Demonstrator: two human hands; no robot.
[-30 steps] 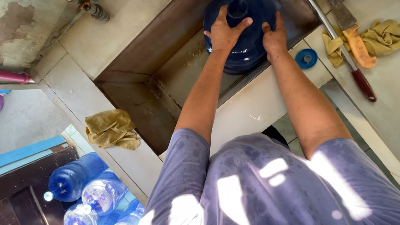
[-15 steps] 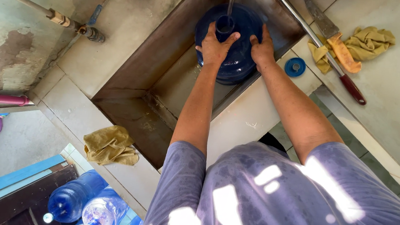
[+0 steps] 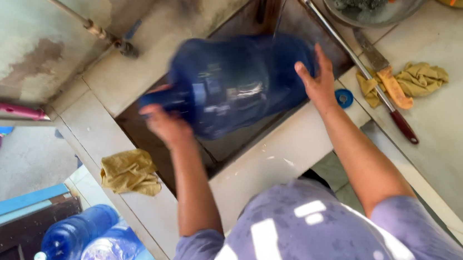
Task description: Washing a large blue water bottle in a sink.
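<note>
- Head view: your two hands hold a large blue water jug point(image 3: 235, 83) tipped on its side over the sunken sink basin point(image 3: 137, 122), its neck pointing toward your left and its base toward the right; it is blurred
- Your left hand point(image 3: 167, 125) is under the neck end, its grip clenched on the jug near the mouth, though blur hides how the fingers lie
- Your right hand point(image 3: 316, 81) is spread flat against the base end of the jug, fingers open and pressing on it, so that grip holds the jug by pressure rather than by curling round it
- A thin stream of water point(image 3: 280, 9) falls from above just behind the jug
- On the tiled counter point(image 3: 454, 138) to the right lie a small blue cap point(image 3: 344, 98) just beside your right wrist, a long knife with a dark red handle point(image 3: 405, 127), and a yellow rag point(image 3: 420, 79) partly under a second blade
- Another yellow rag point(image 3: 129, 172) lies on the counter edge near your left forearm
- Below, at the bottom left, more blue jugs point(image 3: 74, 236) lie on their sides
- A pipe with a valve point(image 3: 114, 39) runs along the wall at the upper left
</note>
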